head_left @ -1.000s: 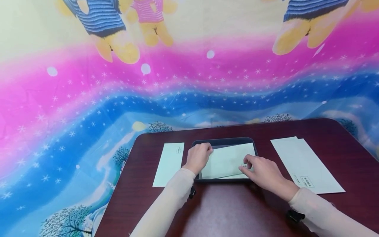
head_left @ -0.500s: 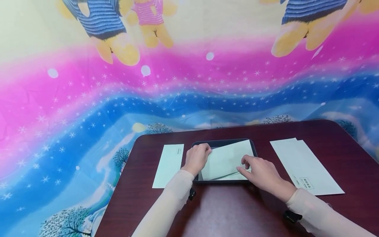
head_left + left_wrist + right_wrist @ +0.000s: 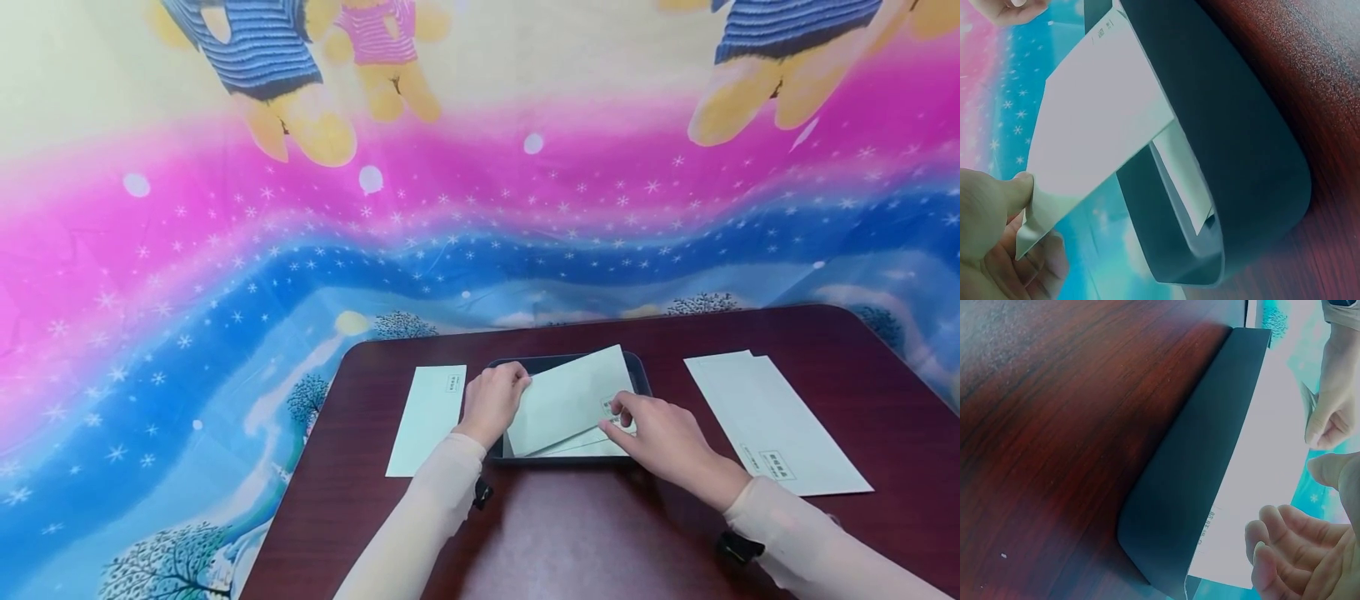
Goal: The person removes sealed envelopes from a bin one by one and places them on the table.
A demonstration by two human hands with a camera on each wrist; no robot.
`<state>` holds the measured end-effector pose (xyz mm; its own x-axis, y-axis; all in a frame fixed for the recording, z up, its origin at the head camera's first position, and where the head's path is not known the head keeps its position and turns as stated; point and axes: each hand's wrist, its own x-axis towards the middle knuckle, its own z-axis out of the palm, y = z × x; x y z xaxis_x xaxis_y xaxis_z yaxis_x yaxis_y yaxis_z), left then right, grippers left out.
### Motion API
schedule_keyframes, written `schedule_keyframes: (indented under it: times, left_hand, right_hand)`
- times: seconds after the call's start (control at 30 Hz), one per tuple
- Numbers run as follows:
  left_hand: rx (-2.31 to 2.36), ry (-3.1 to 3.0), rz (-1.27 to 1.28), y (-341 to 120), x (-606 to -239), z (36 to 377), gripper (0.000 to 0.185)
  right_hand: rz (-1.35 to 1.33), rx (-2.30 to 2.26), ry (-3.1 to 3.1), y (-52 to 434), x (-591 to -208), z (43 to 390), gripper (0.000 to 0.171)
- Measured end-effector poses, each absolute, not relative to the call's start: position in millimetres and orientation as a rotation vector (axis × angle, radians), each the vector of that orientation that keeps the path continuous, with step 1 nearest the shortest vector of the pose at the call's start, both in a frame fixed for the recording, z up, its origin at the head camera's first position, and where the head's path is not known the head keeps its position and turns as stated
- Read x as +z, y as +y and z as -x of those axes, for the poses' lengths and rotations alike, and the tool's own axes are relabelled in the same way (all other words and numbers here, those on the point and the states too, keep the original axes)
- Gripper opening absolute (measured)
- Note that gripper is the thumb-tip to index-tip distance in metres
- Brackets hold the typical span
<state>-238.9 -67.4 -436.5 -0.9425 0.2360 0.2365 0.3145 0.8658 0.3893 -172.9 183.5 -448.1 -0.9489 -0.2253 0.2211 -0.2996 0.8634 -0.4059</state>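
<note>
My left hand (image 3: 492, 402) pinches one end of a pale envelope (image 3: 564, 402) between thumb and fingers. In the left wrist view, that gripped end bends a little. The envelope slants up out of a dark rectangular tray (image 3: 1229, 119), its lower edge inside the near wall. Beneath it another pale envelope (image 3: 588, 445) lies in the tray; how many are under there is hidden. Near the tray's right side hovers my right hand (image 3: 671, 435), thumb and loosely bent fingers apart. In the right wrist view nothing is between them.
A single pale envelope (image 3: 427, 421) with a small printed box lies left of the tray. To the right, overlapping larger envelopes (image 3: 780, 421) lie slanted on the dark red wooden table (image 3: 555, 533). Behind the table hangs a colourful printed cloth (image 3: 480, 192).
The held envelope has tilted up, its far right corner shifting left and above the tray's back rim. More of the envelope beneath shows. Both hands have moved slightly left.
</note>
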Motion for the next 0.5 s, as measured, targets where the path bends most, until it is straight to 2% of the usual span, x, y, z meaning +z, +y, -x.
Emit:
schedule_keyframes:
  times: [0.5]
  left_hand:
    - [-0.694, -2.791, 0.413, -72.5, -435.3, 237.2, 0.017]
  right_hand:
    - [-0.384, 0.701, -2.86, 185.5, -442.6, 180.3, 0.026]
